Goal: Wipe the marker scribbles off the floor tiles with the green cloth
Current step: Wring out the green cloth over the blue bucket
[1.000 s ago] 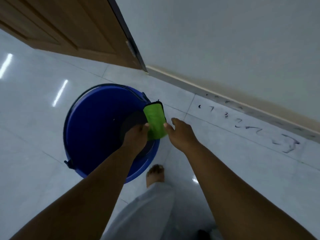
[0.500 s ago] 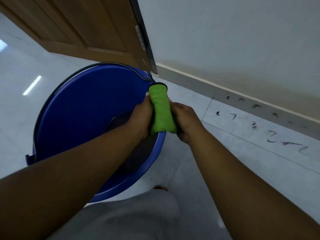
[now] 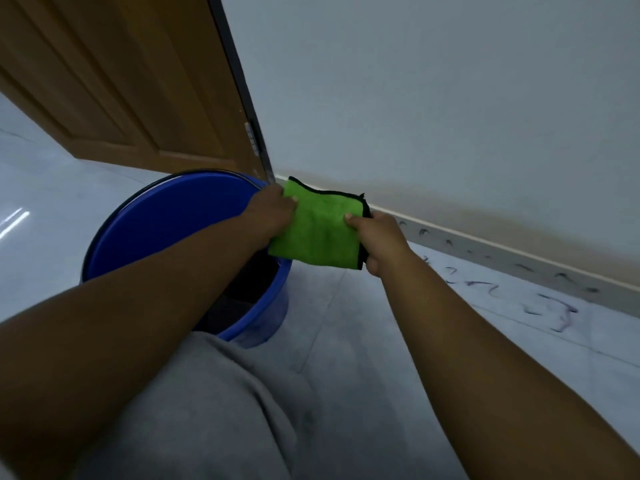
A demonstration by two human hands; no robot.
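- Left hand (image 3: 273, 211) and right hand (image 3: 377, 237) pinch opposite edges of green cloth (image 3: 318, 233), spread flat.
- Cloth hangs above blue bucket (image 3: 166, 220) rim.
- Marker scribbles (image 3: 550, 306) lie right.

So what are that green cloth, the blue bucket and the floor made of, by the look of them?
Green cloth: probably microfibre, with a fuzzy matte pile and a stitched black edge, limp between the left hand and right hand. Blue bucket: likely plastic, smooth and evenly coloured with a soft sheen. Floor tiles: glazed ceramic or polished stone; they are glossy, mirror the lights and show thin joints.
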